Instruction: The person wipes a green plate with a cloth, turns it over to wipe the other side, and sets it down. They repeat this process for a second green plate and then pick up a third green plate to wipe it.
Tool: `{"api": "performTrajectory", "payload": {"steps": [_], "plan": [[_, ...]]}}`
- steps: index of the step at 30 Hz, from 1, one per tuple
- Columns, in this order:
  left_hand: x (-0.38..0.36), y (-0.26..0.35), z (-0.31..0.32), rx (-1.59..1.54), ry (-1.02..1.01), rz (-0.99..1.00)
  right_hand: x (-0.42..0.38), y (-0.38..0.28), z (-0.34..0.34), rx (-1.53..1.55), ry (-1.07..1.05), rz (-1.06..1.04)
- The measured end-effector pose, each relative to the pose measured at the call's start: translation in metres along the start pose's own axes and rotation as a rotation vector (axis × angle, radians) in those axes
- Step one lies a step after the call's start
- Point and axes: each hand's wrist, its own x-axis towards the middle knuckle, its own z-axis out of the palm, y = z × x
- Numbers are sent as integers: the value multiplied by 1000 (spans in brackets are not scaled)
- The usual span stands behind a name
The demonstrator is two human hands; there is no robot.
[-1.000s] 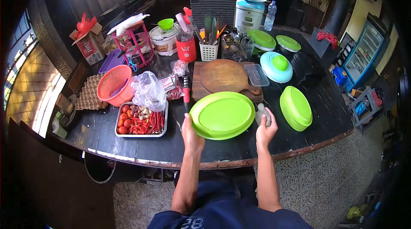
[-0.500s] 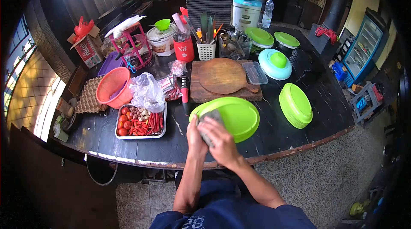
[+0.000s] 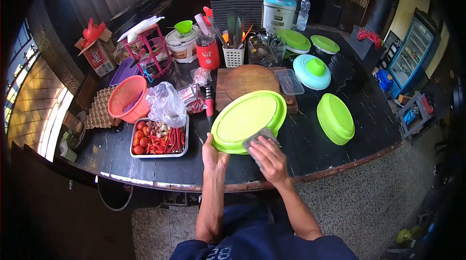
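Note:
A lime-green oval plate (image 3: pixel 248 118) is tilted up above the front of the table, its underside apparently facing me. My left hand (image 3: pixel 214 156) grips its near left edge, thumb up along the rim. A grey cloth (image 3: pixel 257 142) lies pressed against the plate's near right edge. My right hand (image 3: pixel 270 159) holds that cloth, fingers laid over it. Behind the plate, a round wooden board (image 3: pixel 250 78) rests on a rectangular wooden block and is partly covered. To the right, a stack of matching green oval plates (image 3: pixel 336 118) sits upside down.
A metal tray (image 3: pixel 159 155) of tomatoes, chillies and shallots stands left, beside a plastic bag (image 3: pixel 166 104) and an orange basket (image 3: pixel 127 97). A red-handled sharpener (image 3: pixel 209 102) lies near the board. Utensil holders (image 3: pixel 234 57) and a water dispenser (image 3: pixel 280 15) line the back.
The plate has been turned over and lifted, now covering part of the board. My right hand has moved right with the cloth, away from my left hand, to the plate's right edge.

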Motion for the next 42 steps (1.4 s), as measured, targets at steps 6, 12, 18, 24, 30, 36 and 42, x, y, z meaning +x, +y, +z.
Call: {"api": "performTrajectory", "payload": {"steps": [6,12,18,24,30,36,42], "plan": [[7,-4,-13,129,-123,55,16,34,-15,20,136,135],[2,4,-10,326,-267,130,44,52,-25,22,261,270],[-4,8,-6,573,-288,149,65,59,-30,87,208,613],[-13,-11,5,644,-327,152,67,23,-4,61,29,389],[1,-36,-15,498,-274,162,45,-29,21,226,-86,229],[-2,-25,-6,433,-176,178,17,-22,-2,262,-162,101],[-1,-28,-6,502,-232,119,-6,4,-26,165,-82,99]]}}
